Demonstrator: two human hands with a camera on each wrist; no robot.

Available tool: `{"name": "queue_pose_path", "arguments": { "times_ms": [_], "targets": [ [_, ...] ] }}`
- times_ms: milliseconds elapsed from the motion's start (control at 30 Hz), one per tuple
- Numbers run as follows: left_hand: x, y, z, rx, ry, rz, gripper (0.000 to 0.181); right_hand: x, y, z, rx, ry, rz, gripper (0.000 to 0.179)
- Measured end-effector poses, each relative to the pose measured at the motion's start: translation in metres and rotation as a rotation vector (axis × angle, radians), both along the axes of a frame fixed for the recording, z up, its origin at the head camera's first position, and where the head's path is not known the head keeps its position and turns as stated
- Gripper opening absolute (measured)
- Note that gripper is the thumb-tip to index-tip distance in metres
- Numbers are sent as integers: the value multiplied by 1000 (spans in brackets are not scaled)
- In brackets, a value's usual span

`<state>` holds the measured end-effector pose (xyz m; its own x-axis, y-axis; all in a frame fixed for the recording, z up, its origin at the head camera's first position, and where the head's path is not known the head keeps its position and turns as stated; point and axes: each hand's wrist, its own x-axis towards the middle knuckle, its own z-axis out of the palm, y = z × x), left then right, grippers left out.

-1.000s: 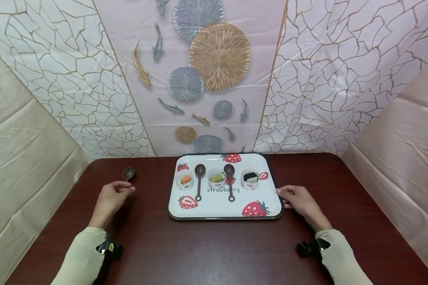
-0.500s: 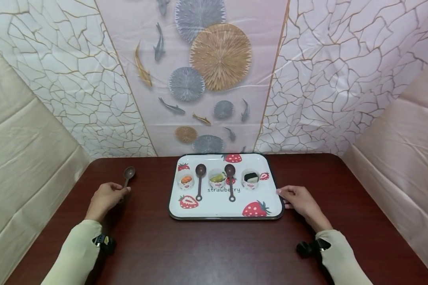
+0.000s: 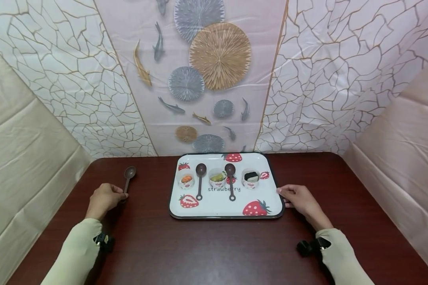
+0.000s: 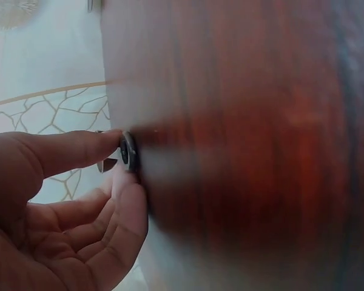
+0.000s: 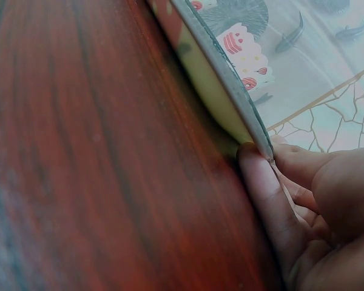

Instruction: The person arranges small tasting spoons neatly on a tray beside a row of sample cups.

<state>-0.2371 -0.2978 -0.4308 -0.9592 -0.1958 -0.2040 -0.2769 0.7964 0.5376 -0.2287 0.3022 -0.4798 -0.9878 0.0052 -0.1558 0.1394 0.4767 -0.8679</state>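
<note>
At the table's left, my left hand (image 3: 102, 201) pinches the handle end of a dark brown spoon (image 3: 130, 173), whose bowl points away from me. The ring (image 4: 128, 151) at the handle's end shows between thumb and fingers in the left wrist view. My right hand (image 3: 300, 201) grips the right rim of a white strawberry-print tray (image 3: 217, 209), thumb above and fingers below. Also in the right wrist view is the tray's raised edge (image 5: 224, 79), close over the wood. Two more brown spoons, one left (image 3: 199, 182) and one right (image 3: 231, 182), lie on the tray.
On the tray stand three small printed cups: one with orange food (image 3: 186, 181), one with green food (image 3: 217, 179), one with a black-and-white piece (image 3: 251, 179). The dark red wooden table (image 3: 214, 253) meets a patterned cloth backdrop (image 3: 306, 99) behind.
My left hand has moved slightly left and toward me along the spoon, so more of its handle shows, and now pinches its end. The right hand and the tray stay in place.
</note>
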Motion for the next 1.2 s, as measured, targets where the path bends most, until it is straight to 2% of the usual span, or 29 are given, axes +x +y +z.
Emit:
{"name": "queue_pose_path", "arguments": {
  "times_ms": [267, 433, 567, 667, 767, 867, 933, 1067, 1200],
  "targets": [
    [0, 0, -4, -9, -20, -5, 26, 1, 1, 0, -4, 7, 4, 39],
    [5, 2, -4, -31, -26, -22, 28, 2, 1, -1, -9, 2, -1, 38],
    [9, 4, -4, -15, -14, -16, 27, 3, 0, 0, -11, 6, -2, 37],
    [11, 6, -5, 76, 20, 5, 26, 2, 0, 1, -8, 7, -2, 38],
    [11, 6, -7, 221, 45, 30, 27, 2, 0, 3, -4, 3, -3, 39],
    [11, 6, -8, 378, 41, 40, 33, 1, 0, 3, 0, 2, -5, 39],
    [10, 6, -9, 451, 29, 33, 34, 1, 0, 3, -1, 3, -6, 39],
    [10, 8, -9, 528, 9, 7, 36, 1, 0, 2, -3, 4, -6, 39],
    [10, 14, -7, 544, 4, -16, 39, 2, 1, 1, -5, 3, -8, 39]
  ]
}}
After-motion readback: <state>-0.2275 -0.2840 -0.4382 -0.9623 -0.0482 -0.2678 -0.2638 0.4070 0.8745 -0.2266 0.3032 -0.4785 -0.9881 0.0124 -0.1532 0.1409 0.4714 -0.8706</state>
